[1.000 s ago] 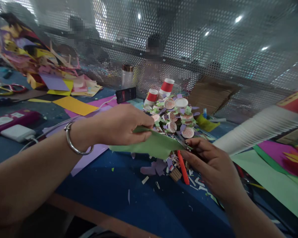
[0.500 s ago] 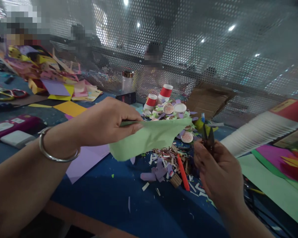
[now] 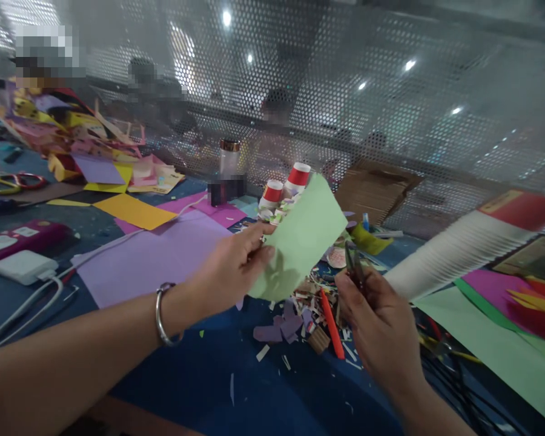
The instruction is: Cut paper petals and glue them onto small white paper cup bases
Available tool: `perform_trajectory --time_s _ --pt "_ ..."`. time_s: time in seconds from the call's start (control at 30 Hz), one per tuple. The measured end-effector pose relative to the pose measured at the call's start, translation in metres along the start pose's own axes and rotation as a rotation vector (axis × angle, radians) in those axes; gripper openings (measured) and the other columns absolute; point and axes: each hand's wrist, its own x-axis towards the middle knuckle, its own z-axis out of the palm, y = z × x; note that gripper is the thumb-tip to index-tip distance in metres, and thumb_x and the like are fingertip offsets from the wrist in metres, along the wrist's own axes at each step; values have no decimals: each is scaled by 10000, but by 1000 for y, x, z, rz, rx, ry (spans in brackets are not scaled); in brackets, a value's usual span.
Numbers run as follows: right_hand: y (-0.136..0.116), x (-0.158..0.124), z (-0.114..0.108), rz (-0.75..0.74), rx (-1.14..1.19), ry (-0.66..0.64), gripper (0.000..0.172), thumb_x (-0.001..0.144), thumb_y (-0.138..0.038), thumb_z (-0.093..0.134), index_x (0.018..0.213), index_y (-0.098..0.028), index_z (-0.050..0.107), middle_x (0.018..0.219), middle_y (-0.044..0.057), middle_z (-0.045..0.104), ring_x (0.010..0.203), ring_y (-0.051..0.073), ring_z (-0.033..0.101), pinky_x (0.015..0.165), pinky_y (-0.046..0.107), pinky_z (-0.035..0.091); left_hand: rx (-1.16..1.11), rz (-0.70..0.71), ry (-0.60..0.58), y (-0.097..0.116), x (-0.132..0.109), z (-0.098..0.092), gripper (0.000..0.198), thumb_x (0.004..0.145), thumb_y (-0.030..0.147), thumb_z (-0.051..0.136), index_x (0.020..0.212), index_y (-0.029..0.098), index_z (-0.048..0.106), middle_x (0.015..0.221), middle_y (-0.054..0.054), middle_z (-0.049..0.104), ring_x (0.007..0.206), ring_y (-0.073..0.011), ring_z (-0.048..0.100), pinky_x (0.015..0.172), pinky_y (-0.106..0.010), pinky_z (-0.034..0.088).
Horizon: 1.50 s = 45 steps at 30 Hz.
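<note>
My left hand (image 3: 236,263), a silver bangle at its wrist, pinches the left edge of a light green sheet of paper (image 3: 302,242). The sheet stands tilted up over the table, its top corner reaching in front of the paper cups. To the right of the sheet, my right hand (image 3: 381,321) is closed around a pair of scissors (image 3: 355,266) with dark blades pointing up. Its handles are hidden in my fingers. Blades and paper look apart. Below the sheet lie paper scraps (image 3: 290,324) and a red-orange stick-like tool (image 3: 331,324).
A long stack of white paper cups (image 3: 454,242) leans at the right, beside green paper (image 3: 495,345). Purple paper (image 3: 154,260), a power bank-like purple box (image 3: 22,239), a white charger (image 3: 25,266) and scissors (image 3: 13,183) lie left. Behind stand a bottle (image 3: 229,160) and cardboard (image 3: 375,191).
The green sheet has turned from lying nearly level to standing steeply tilted. My left hand has moved right and down with it; my right hand has shifted slightly left, its scissor blades now closer together.
</note>
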Motion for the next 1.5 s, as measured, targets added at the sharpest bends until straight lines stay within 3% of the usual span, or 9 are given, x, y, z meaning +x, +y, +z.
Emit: perform_trajectory --time_s 0.13,0.23,0.47,0.57,0.8,0.97,1.1,1.2,1.5 --pt "-13 -4 5 7 4 -34 211 924 -426 674 910 -218 648 715 5 634 589 150 556 524 259 445 -32 152 -207 22 -22 20 466 1017 333 510 1457 179 529 1312 -118 683 1117 -219 669 935 -321 519" --pt "-23 -9 7 -4 21 -26 204 909 -417 695 856 -229 635 693 -22 604 585 135 542 543 248 449 -123 311 -343 32 -31 29 479 1035 292 478 1492 151 494 1508 -125 549 1399 -219 503 1174 -335 387" --pt "-22 -17 5 27 88 60 164 935 -367 684 831 -242 667 651 -21 628 594 160 595 579 280 482 -297 229 -218 18 -29 38 382 999 287 562 1375 274 624 1444 -65 613 1378 -235 527 1164 -416 423" --pt "-20 -20 6 54 194 96 106 924 -346 694 901 -243 699 684 4 673 663 217 669 623 331 529 -382 33 -163 6 -25 43 763 841 387 781 1518 293 441 1582 -104 448 1456 -311 420 1189 -499 380" --pt "-16 -17 2 -15 207 104 133 930 -332 675 1019 -252 732 838 52 749 936 293 715 802 410 561 -958 -283 -340 5 -7 39 701 734 189 851 1355 235 530 1286 -116 682 1073 -250 699 940 -397 570" --pt "-14 -10 -1 -11 71 79 149 917 -369 691 986 -238 704 717 3 667 651 196 631 592 304 504 -920 -495 -91 4 -3 33 600 612 170 904 1128 203 599 1038 -71 746 779 -211 721 716 -370 604" --pt "-21 -6 2 -24 -52 87 182 906 -379 702 833 -229 629 645 -36 577 567 137 525 534 253 452 -1022 -499 -252 9 -8 29 342 663 192 837 972 155 695 919 -80 761 761 -193 714 732 -324 584" --pt "-25 -5 5 -14 -112 51 199 908 -381 697 825 -229 599 651 -36 575 559 132 522 522 247 441 -1084 -531 -361 16 -13 32 400 669 173 835 1043 180 693 905 -65 767 797 -195 720 739 -315 585" --pt "-25 -11 16 -36 -131 -42 179 892 -364 704 826 -227 609 674 -36 587 542 116 526 506 231 422 -999 -641 -301 18 -17 50 345 611 122 841 916 165 684 753 -15 729 632 -152 677 610 -263 554"
